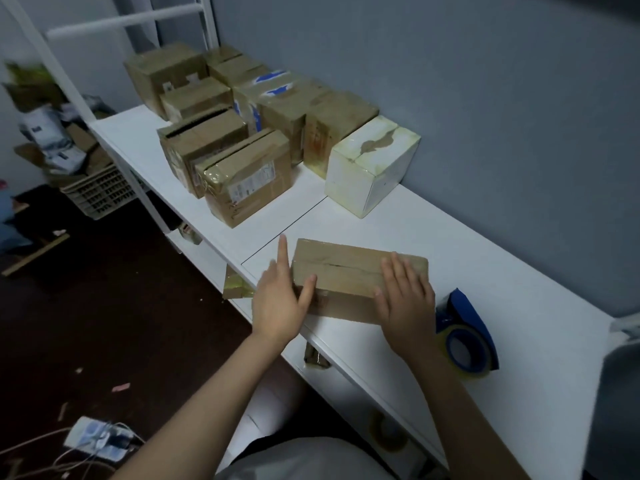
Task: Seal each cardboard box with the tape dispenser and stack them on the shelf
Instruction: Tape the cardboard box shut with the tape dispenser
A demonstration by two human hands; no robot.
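Observation:
A flat brown cardboard box (pixel 346 271) lies on the white shelf top (pixel 485 271) near its front edge, a dark seam running along its top. My left hand (pixel 280 299) rests flat against the box's left end, fingers straight, thumb on the front face. My right hand (pixel 405 303) lies flat on the right part of the top with its fingers spread. A blue tape dispenser (pixel 464 334) with a roll of clear tape lies on the shelf just right of my right hand, untouched.
Several taped cardboard boxes (pixel 242 174) stand in rows farther left along the shelf. A white box (pixel 370 168) stands by the grey wall. A strip of tape (pixel 239 285) hangs off the shelf's front edge. A crate of clutter (pixel 97 192) sits on the dark floor.

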